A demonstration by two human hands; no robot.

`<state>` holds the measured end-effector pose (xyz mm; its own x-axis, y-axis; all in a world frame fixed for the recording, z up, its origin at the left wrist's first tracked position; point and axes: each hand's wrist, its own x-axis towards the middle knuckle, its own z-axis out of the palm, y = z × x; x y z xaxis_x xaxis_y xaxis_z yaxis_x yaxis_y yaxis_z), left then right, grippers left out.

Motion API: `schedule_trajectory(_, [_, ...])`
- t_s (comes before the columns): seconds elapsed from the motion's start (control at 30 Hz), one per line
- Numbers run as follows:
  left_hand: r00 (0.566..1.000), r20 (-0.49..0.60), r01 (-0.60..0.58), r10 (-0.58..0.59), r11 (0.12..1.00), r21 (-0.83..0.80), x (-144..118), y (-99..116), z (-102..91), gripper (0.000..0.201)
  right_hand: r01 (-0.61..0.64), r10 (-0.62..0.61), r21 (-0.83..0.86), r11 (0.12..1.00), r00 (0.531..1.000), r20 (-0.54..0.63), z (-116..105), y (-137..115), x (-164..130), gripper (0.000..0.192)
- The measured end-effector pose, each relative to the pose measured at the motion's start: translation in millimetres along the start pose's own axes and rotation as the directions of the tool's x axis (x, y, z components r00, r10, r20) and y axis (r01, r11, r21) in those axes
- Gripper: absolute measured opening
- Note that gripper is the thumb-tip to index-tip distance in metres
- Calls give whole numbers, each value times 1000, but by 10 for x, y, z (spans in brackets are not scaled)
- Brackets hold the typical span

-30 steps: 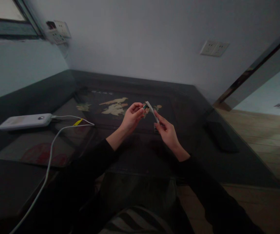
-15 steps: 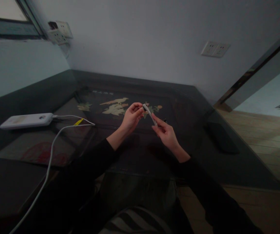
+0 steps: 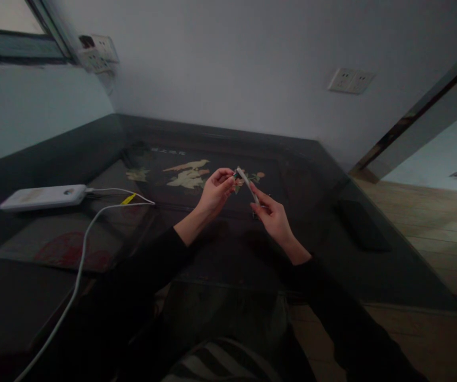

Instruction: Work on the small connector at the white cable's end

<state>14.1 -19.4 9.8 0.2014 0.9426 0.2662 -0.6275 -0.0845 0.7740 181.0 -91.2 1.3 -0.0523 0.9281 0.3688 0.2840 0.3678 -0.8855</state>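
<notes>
Above the dark tabletop [image 3: 228,249], my right hand [image 3: 274,218] pinches a slim, pale, stick-like thing [image 3: 248,183] that slants up and to the left. Its upper end meets the fingertips of my left hand [image 3: 213,195]. Between that thumb and forefinger is a small dark piece [image 3: 235,174], too small to name, which touches or nearly touches the stick's end. A small dark bit also shows under my right fingers; I cannot tell whether it belongs to the stick.
On the left lies a white power bank [image 3: 45,197] with a white cable [image 3: 83,260] running toward me, a yellow tag [image 3: 128,199] on it. A flat black object [image 3: 361,225] rests at the right. Behind the table stands a wall with sockets [image 3: 351,80].
The stick has turned slightly in my right hand, its thin side now more toward me. My right fingers have shifted a little; my left hand stays almost in place.
</notes>
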Motion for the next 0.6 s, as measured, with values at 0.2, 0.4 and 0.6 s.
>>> schedule_trajectory(0.2, [1000, 6, 17, -17, 1000, 20, -5, 6, 4, 34, 4, -4, -9, 1000, 1000, -31, -10, 10, 5, 48])
schedule_trajectory(0.4, [1000, 10, 12, -12, 1000, -21, -5, 4, 0, 35, 10, -10, 16, 1000, 1000, 4, 13, 11, -21, 47])
schedule_trajectory(0.6, [1000, 5, -2, 3, 999, -42, -4, 8, 17, 37, 0, -2, 36, 999, 999, 46, 16, 20, -38, 47])
